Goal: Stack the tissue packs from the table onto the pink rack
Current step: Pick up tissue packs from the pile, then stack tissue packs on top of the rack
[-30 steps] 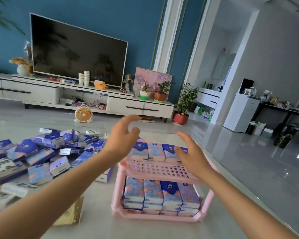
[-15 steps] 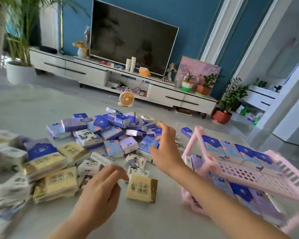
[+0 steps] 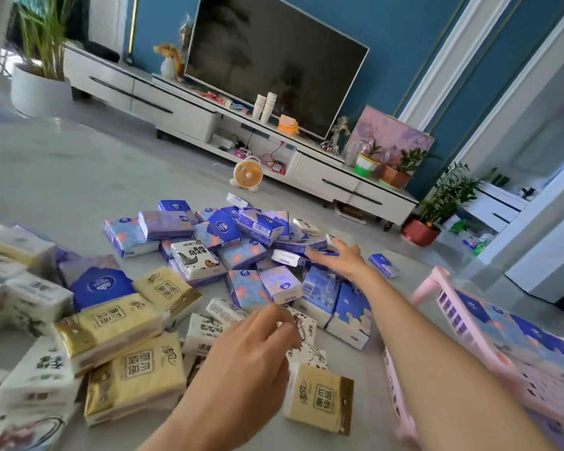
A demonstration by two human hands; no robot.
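While the right hand spreads flat, blue tissue packs lie under its fingertips.

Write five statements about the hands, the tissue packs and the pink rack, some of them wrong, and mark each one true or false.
1. The right hand stretches out with straight fingers over the far blue packs. True.
2. The left hand has the gold pack in its grip. False: that pack lies on the table beside the hand, and the hand's fingers are loosely curled with nothing in them.
3. The pink rack has a bare upper shelf. False: shelved packs in blue already lie on it.
4. The pink rack stands to the right of the loose pile. True.
5. The television shows a bright picture. False: its screen is dark.
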